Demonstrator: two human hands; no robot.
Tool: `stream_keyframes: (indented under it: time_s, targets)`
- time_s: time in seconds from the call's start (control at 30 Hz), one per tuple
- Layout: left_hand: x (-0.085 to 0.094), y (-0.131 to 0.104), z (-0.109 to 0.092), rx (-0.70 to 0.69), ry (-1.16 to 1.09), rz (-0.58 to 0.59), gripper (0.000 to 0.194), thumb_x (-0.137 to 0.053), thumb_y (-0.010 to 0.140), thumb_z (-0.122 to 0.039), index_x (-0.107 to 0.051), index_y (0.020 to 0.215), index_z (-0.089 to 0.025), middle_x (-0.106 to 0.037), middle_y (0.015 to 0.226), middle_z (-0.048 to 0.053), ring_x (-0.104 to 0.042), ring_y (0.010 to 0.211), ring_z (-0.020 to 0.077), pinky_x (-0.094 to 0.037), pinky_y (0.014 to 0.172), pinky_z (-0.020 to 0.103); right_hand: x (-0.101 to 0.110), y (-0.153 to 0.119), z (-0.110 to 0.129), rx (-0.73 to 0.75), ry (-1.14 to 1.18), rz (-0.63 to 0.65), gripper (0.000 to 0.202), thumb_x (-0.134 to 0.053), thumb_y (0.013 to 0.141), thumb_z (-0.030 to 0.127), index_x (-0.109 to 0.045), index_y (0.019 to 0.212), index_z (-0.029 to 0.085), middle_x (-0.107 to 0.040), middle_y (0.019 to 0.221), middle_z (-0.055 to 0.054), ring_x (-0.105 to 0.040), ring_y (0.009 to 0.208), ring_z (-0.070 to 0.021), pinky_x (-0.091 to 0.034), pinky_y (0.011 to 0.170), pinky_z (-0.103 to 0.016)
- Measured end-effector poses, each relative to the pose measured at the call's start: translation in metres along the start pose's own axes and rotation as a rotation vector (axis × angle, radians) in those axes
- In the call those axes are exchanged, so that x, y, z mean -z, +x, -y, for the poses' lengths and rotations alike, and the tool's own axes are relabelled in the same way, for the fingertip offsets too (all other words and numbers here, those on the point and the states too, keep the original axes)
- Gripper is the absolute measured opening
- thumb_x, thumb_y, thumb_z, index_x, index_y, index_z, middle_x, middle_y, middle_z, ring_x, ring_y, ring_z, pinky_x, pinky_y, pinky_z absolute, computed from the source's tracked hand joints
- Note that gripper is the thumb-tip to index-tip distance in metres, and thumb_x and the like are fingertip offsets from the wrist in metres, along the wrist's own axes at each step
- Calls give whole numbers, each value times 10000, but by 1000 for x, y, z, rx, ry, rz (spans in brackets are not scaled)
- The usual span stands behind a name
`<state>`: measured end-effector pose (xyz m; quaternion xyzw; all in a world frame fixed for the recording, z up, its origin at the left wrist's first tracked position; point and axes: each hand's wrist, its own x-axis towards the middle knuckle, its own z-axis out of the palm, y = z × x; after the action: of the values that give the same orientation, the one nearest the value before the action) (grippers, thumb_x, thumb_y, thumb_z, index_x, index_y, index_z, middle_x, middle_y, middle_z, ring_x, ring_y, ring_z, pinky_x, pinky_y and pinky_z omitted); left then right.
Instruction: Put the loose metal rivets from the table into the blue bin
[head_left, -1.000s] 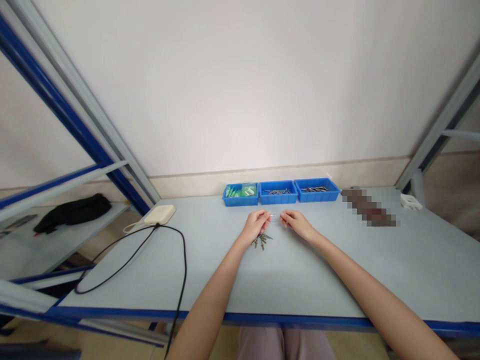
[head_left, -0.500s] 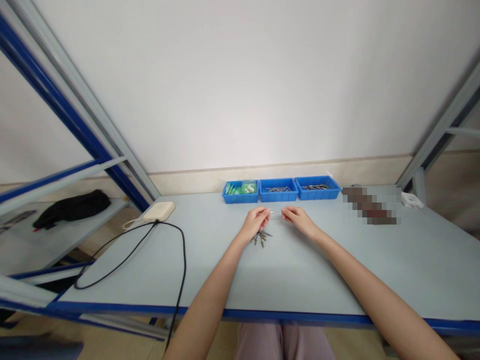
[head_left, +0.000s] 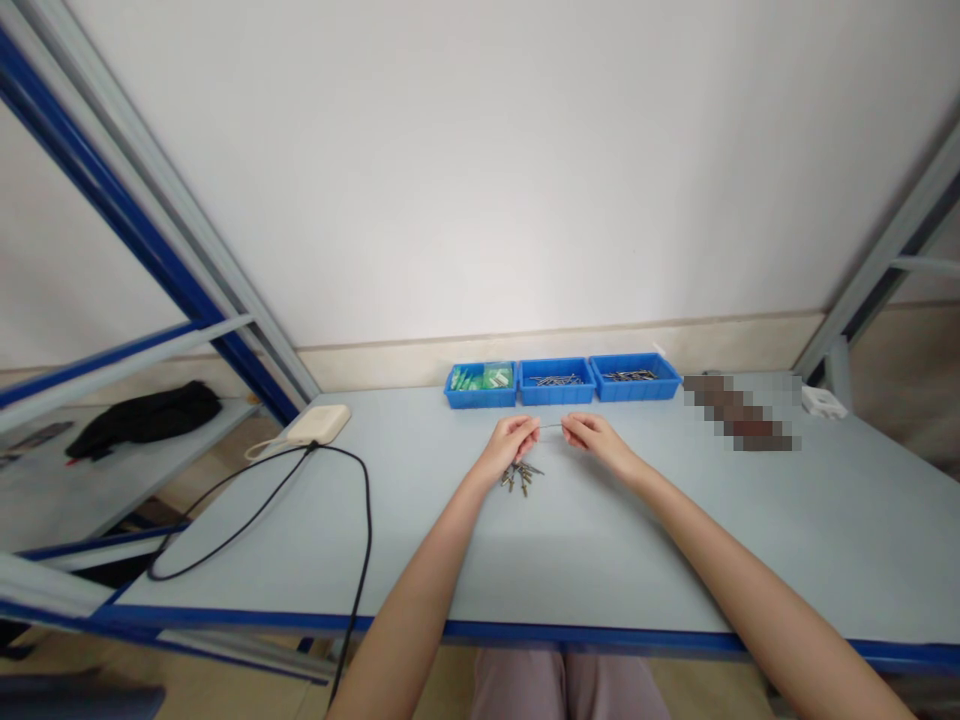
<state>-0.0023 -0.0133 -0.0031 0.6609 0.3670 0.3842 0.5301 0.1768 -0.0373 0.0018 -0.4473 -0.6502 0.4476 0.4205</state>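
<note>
My left hand [head_left: 511,446] and my right hand [head_left: 594,440] face each other above the table, both with fingers pinched. Between their fingertips runs a thin metal piece [head_left: 551,427], held at its two ends. Just below my left hand lies a small pile of brass-coloured and grey metal parts [head_left: 525,480], partly hidden by that hand. Behind the hands are three blue bins: the left bin [head_left: 481,398] holds green and white packets, while the middle bin [head_left: 557,395] and the right bin [head_left: 635,386] hold thin metal pieces.
A white box [head_left: 319,424] with a black cable [head_left: 367,520] sits on the left of the table [head_left: 600,580]. At the right are a blurred-out object [head_left: 739,412] and a white item [head_left: 823,402]. Black cloth [head_left: 146,418] rests on a neighbouring surface.
The hands stay almost in place. The thin piece between the fingertips looks darker and more continuous than before.
</note>
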Motion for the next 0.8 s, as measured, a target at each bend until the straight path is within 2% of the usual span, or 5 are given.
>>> stream_keyframes:
  time_s: [0.2, 0.47, 0.57, 0.67, 0.8]
  targets:
    - [2, 0, 1, -5, -39, 9, 406, -584, 714, -556, -499, 754, -161, -376, 422, -85, -283, 346, 31, -181, 390, 176, 1, 3, -8, -13, -22, -20, 333, -489, 735, 498, -524, 716, 167, -456, 560, 34, -361, 509, -105, -280, 514, -246]
    - [0, 0, -2, 17, -13, 15, 500, -528, 727, -627, -458, 571, -157, -312, 422, -73, -274, 348, 28, -158, 393, 208, 7, 1, -3, 1, -55, 60, 378, -435, 775, 505, -465, 592, 176, -397, 521, 42, -341, 489, -90, -275, 506, -237]
    - [3, 2, 0, 18, -15, -27, 547, -486, 709, -689, -486, 600, -154, -336, 405, -70, -275, 334, 34, -151, 379, 205, 40, 14, -1, -8, -106, -55, 390, -401, 782, 537, -473, 634, 183, -412, 522, 40, -355, 469, -94, -281, 477, -230]
    - [9, 5, 2, 14, -33, -76, 566, -487, 676, -719, -482, 603, -158, -345, 396, -71, -272, 333, 37, -150, 369, 201, 92, 34, -1, -106, -399, -360, 396, -313, 822, 505, -455, 628, 191, -434, 505, 26, -413, 471, -114, -323, 482, -232]
    - [15, 9, 6, 6, -41, -103, 551, -499, 663, -718, -469, 634, -168, -356, 382, -78, -261, 324, 40, -153, 361, 197, 152, 47, 2, -208, -585, -486, 387, -425, 814, 437, -501, 545, 169, -515, 498, -51, -547, 596, -203, -395, 595, -298]
